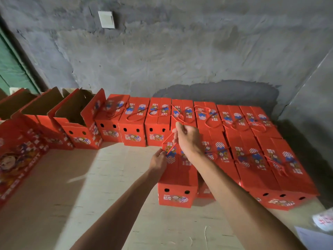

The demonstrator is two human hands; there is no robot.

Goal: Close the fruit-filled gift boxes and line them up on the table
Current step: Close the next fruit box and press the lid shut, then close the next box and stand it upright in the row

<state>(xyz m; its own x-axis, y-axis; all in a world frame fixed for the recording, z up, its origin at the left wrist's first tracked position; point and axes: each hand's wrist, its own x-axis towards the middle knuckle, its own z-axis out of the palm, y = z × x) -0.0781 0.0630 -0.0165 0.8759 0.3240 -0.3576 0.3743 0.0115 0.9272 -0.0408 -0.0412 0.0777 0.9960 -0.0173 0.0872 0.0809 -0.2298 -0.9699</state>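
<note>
Right now, from your head view, your right hand (186, 139) pinches the red cord (169, 144) above the closed box (177, 177); your left hand (159, 159) grips its lower end. Tug unevenly and the flaps may spring open.

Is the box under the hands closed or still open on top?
Closed: the box has both top flaps lying flat, meeting along a centre seam. The right hand and left hand hold its red cord handle.
</note>
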